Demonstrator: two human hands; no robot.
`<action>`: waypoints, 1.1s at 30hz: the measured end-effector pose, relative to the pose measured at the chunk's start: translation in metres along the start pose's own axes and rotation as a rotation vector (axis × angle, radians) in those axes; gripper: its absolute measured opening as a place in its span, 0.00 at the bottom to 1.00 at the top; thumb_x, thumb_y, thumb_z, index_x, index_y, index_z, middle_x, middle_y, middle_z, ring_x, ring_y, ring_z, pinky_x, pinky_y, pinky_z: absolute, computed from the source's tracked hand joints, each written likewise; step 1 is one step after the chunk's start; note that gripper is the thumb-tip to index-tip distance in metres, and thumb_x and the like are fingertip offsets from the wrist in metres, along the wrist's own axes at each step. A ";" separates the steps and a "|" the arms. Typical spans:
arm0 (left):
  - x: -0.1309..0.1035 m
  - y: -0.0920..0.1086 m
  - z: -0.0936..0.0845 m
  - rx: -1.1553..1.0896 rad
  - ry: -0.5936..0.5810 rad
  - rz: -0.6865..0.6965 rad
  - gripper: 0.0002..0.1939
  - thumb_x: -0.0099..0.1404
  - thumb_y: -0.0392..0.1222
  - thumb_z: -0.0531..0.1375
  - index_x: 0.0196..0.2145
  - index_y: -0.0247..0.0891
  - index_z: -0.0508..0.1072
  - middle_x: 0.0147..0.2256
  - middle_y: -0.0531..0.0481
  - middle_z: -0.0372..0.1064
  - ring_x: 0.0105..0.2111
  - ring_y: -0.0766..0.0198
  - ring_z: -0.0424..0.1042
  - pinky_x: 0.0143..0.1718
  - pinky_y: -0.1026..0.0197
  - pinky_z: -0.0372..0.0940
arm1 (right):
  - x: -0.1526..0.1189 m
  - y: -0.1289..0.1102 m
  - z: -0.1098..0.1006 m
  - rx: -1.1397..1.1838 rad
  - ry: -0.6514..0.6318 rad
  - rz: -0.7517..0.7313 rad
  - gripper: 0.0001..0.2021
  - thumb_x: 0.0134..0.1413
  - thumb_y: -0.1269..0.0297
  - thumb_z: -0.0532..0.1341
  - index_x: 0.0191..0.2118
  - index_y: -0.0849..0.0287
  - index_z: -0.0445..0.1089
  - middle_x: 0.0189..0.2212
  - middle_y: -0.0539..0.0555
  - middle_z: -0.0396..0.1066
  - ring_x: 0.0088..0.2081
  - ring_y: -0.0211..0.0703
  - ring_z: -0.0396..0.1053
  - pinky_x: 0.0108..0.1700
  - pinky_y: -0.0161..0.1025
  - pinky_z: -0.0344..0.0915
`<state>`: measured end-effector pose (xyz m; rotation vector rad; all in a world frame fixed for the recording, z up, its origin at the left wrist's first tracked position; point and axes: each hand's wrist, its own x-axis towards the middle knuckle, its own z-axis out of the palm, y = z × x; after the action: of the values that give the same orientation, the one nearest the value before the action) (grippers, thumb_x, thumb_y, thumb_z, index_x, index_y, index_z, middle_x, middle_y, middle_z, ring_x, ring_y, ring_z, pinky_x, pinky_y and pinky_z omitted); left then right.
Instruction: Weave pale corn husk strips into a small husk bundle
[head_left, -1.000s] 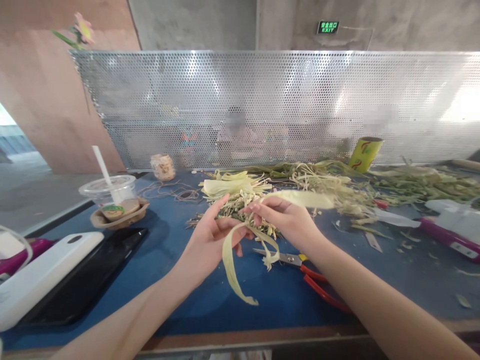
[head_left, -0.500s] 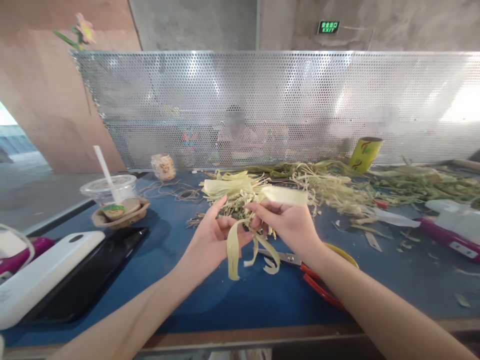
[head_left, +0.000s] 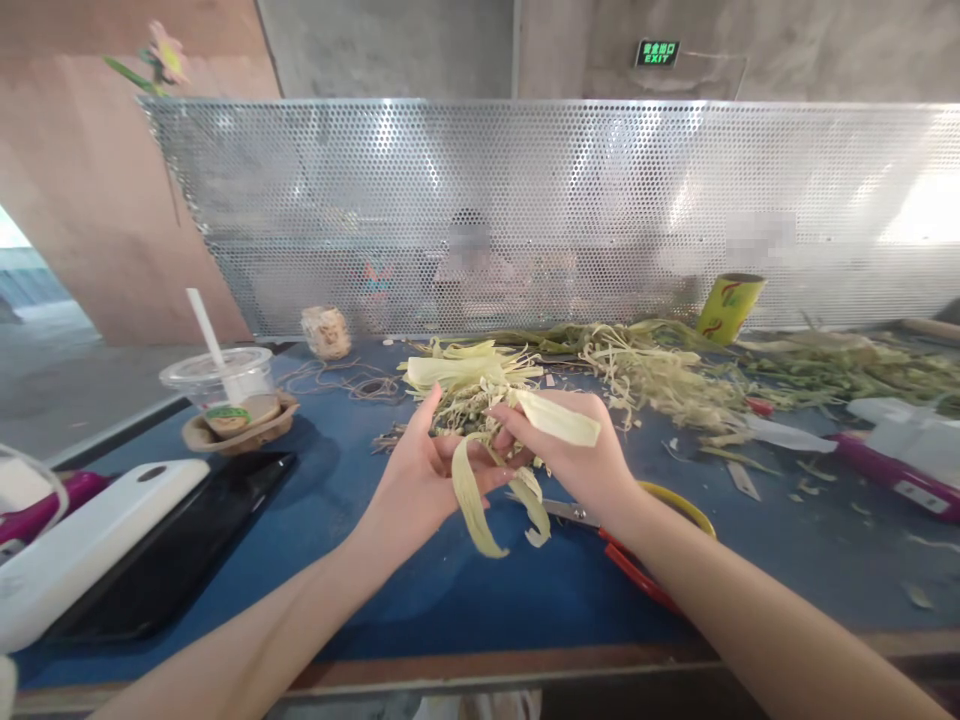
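Observation:
Pale green dried strips [head_left: 471,495] hang down in curls between my two hands, above the blue table. My left hand [head_left: 424,470] holds the bundle from the left, its thumb pointing up and its fingers curled underneath. At the right, my right hand [head_left: 574,445] pinches the strips near their middle, and a broad pale strip [head_left: 559,418] lies over its fingers. Just behind the hands sits a pile of leafy strips [head_left: 457,370]. Scissors with red and yellow handles [head_left: 637,575] lie partly under my right forearm.
A lidded plastic cup [head_left: 225,380] with a straw stands in a cardboard holder at the left, near a black phone-like slab [head_left: 180,550] and a white case [head_left: 97,550]. Farther back are a jar [head_left: 327,333], a yellow can [head_left: 731,308] and plant scraps [head_left: 660,375]. A perforated metal screen [head_left: 510,200] stands behind.
The broad strip over my right hand has swung down and left. The hanging curl has shifted right at its lower end. My right fingers have turned slightly; my left hand has barely moved.

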<state>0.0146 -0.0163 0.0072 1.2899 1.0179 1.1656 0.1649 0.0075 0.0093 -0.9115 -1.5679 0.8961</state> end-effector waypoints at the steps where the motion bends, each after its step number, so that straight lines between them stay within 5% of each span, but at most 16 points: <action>1: 0.000 0.000 0.000 -0.016 0.003 0.015 0.64 0.44 0.32 0.68 0.62 0.39 0.24 0.24 0.54 0.73 0.19 0.66 0.69 0.22 0.64 0.67 | 0.001 -0.001 -0.001 -0.044 -0.002 -0.004 0.12 0.47 0.59 0.62 0.19 0.59 0.70 0.19 0.50 0.70 0.20 0.36 0.67 0.22 0.33 0.67; 5: -0.002 0.002 0.001 -0.076 -0.002 0.052 0.60 0.46 0.32 0.68 0.63 0.41 0.30 0.23 0.57 0.72 0.15 0.69 0.66 0.18 0.66 0.63 | 0.010 0.003 -0.005 -0.213 0.001 -0.043 0.15 0.51 0.54 0.59 0.25 0.59 0.74 0.19 0.50 0.68 0.22 0.36 0.65 0.26 0.34 0.64; 12: -0.003 0.001 -0.004 -0.143 -0.031 0.050 0.54 0.49 0.34 0.67 0.63 0.41 0.36 0.27 0.53 0.74 0.15 0.73 0.63 0.17 0.69 0.60 | 0.012 0.009 -0.004 -0.064 -0.359 -0.015 0.17 0.56 0.52 0.52 0.34 0.59 0.72 0.33 0.52 0.71 0.37 0.41 0.69 0.41 0.38 0.65; 17: -0.004 0.004 -0.008 -0.074 0.033 0.081 0.48 0.48 0.35 0.67 0.62 0.40 0.45 0.23 0.56 0.72 0.14 0.73 0.62 0.17 0.69 0.61 | 0.011 0.004 -0.004 -0.085 -0.227 -0.186 0.08 0.45 0.62 0.64 0.32 0.58 0.70 0.41 0.54 0.70 0.46 0.45 0.66 0.48 0.42 0.62; 21: -0.007 0.007 -0.010 0.075 0.092 0.164 0.50 0.46 0.34 0.67 0.61 0.43 0.46 0.23 0.57 0.71 0.21 0.67 0.69 0.24 0.66 0.65 | 0.012 0.002 -0.005 -0.148 -0.218 -0.207 0.06 0.45 0.63 0.64 0.29 0.58 0.69 0.32 0.52 0.72 0.38 0.42 0.69 0.43 0.42 0.64; 26: -0.008 0.004 -0.017 0.345 0.104 0.301 0.49 0.48 0.36 0.67 0.62 0.47 0.46 0.24 0.56 0.73 0.22 0.65 0.68 0.26 0.64 0.64 | 0.014 0.003 -0.008 -0.100 -0.291 -0.039 0.08 0.45 0.60 0.64 0.30 0.59 0.71 0.24 0.50 0.72 0.27 0.38 0.69 0.32 0.37 0.66; 30: -0.007 0.003 -0.021 0.557 0.067 0.380 0.40 0.50 0.37 0.65 0.59 0.44 0.54 0.22 0.57 0.72 0.20 0.67 0.65 0.27 0.66 0.62 | 0.019 0.005 -0.012 -0.027 -0.435 0.087 0.07 0.47 0.61 0.63 0.27 0.61 0.71 0.23 0.49 0.72 0.27 0.35 0.70 0.34 0.35 0.67; 33: -0.008 0.003 -0.020 0.467 0.065 0.372 0.37 0.49 0.36 0.66 0.56 0.43 0.59 0.21 0.57 0.71 0.21 0.66 0.67 0.28 0.66 0.63 | 0.020 0.008 -0.010 0.182 -0.434 0.146 0.08 0.46 0.62 0.64 0.30 0.61 0.69 0.28 0.49 0.73 0.30 0.35 0.71 0.36 0.35 0.67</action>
<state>-0.0069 -0.0207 0.0086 1.8816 1.1737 1.2963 0.1732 0.0297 0.0115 -0.7386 -1.7604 1.3884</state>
